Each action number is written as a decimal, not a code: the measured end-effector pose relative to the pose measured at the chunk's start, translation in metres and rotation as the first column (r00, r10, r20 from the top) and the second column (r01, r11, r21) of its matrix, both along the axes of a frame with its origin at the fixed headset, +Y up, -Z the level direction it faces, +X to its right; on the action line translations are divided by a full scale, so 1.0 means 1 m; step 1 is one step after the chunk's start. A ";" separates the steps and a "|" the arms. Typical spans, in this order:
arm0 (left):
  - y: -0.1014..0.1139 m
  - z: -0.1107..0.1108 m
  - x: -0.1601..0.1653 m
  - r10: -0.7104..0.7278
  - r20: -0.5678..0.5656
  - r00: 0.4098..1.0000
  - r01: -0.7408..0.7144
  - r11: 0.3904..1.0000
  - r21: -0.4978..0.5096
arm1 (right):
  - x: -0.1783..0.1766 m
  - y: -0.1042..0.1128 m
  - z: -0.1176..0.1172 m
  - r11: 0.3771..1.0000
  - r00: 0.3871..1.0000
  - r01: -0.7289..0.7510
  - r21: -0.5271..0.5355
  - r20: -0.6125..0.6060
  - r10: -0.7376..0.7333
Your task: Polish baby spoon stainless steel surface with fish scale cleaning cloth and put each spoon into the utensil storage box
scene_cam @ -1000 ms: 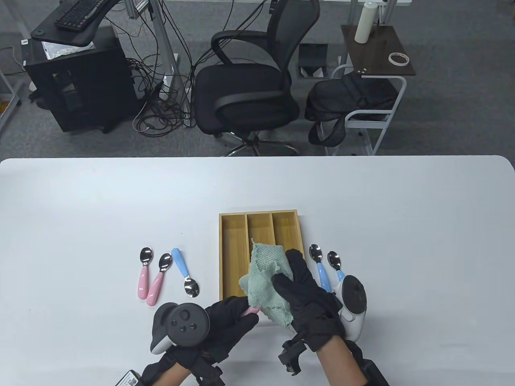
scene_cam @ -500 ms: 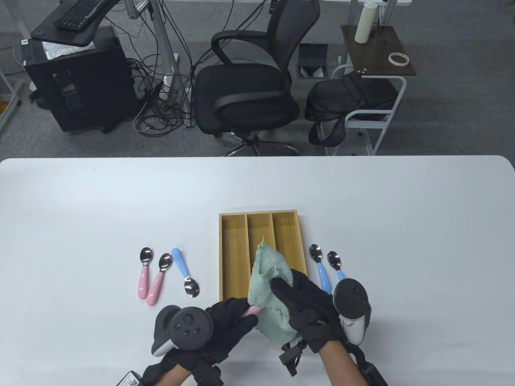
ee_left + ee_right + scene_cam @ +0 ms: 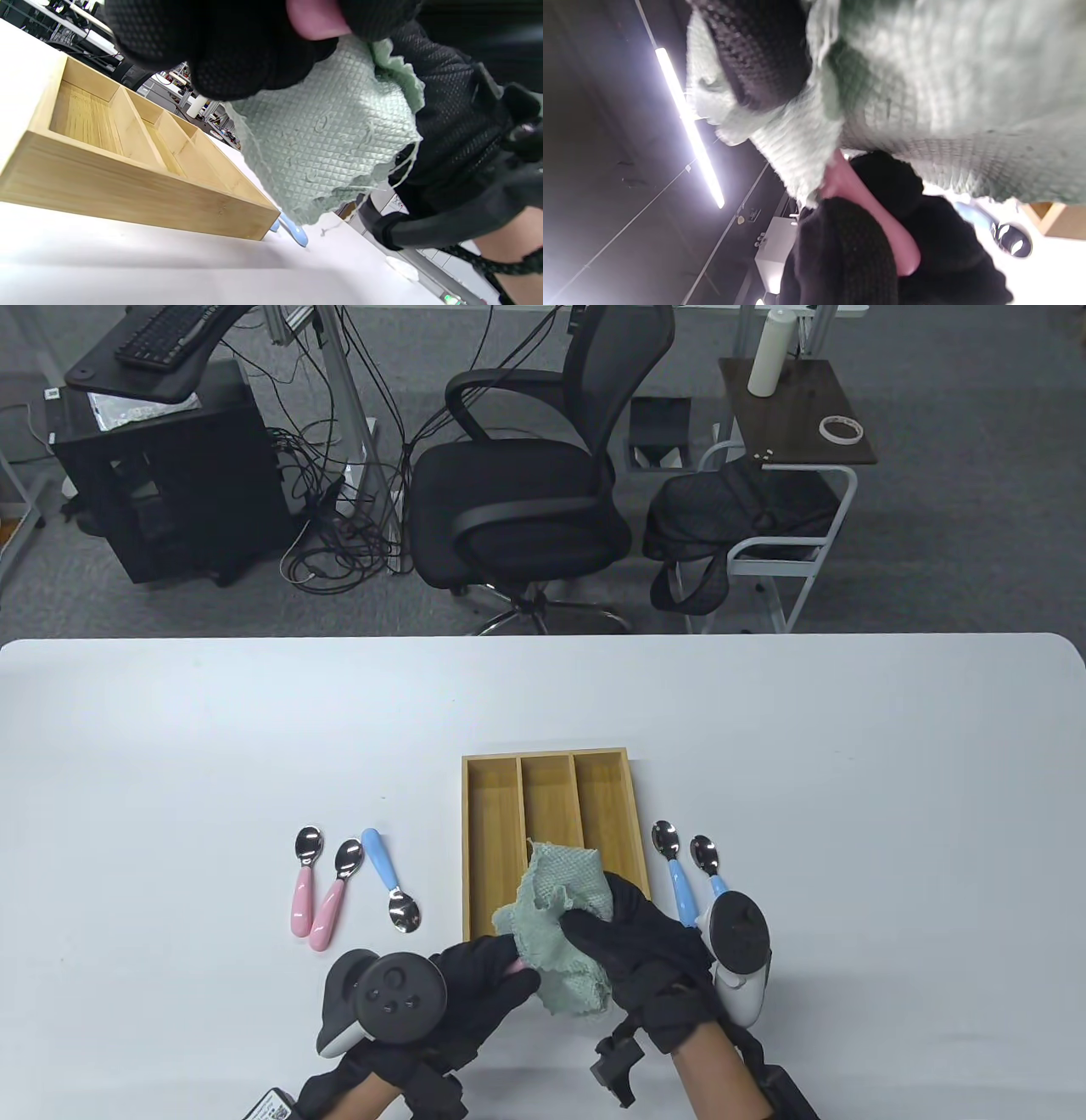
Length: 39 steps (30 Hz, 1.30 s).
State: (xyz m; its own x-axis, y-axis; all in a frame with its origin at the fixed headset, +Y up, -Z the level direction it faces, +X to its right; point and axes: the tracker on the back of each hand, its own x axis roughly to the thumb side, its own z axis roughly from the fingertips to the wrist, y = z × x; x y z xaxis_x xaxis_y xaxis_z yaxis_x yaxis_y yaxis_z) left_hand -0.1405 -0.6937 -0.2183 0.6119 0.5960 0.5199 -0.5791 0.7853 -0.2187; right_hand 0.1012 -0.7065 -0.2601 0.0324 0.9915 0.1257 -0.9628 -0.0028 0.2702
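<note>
My left hand [image 3: 484, 984] grips a pink-handled spoon [image 3: 513, 965] by its handle, low in the table view; the pink handle [image 3: 874, 224] shows plainly in the right wrist view. My right hand [image 3: 632, 946] holds the green fish scale cloth [image 3: 556, 933] bunched over the spoon's steel end, which is hidden. In the left wrist view the cloth [image 3: 326, 131] hangs under the fingers. The wooden storage box [image 3: 492, 823] with three compartments lies just beyond both hands, nothing visible inside.
Two pink spoons [image 3: 301, 886] and one blue spoon [image 3: 386, 874] lie left of the box. Two more blue spoons [image 3: 674, 869] lie at its right, close to my right hand's tracker [image 3: 738, 950]. An office chair [image 3: 517, 483] stands beyond the table's far edge.
My right hand slid the cloth toward me along the spoon, then regathered it into a tighter bunch shifted left. The left hand stayed in place with the spoon.
</note>
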 end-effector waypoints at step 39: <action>0.000 0.003 0.002 -0.011 0.029 1.000 0.011 1.000 -0.004 | 0.003 0.009 0.008 0.976 0.982 -0.157 0.152 0.126 0.138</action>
State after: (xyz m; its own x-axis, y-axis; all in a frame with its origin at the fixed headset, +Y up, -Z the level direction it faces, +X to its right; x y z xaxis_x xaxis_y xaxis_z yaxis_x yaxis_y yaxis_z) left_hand -0.1381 -0.6941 -0.2148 0.6035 0.5911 0.5351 -0.5637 0.7910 -0.2379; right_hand 0.1040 -0.6977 -0.2519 -0.1363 0.9508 0.2781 -0.9730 -0.1813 0.1431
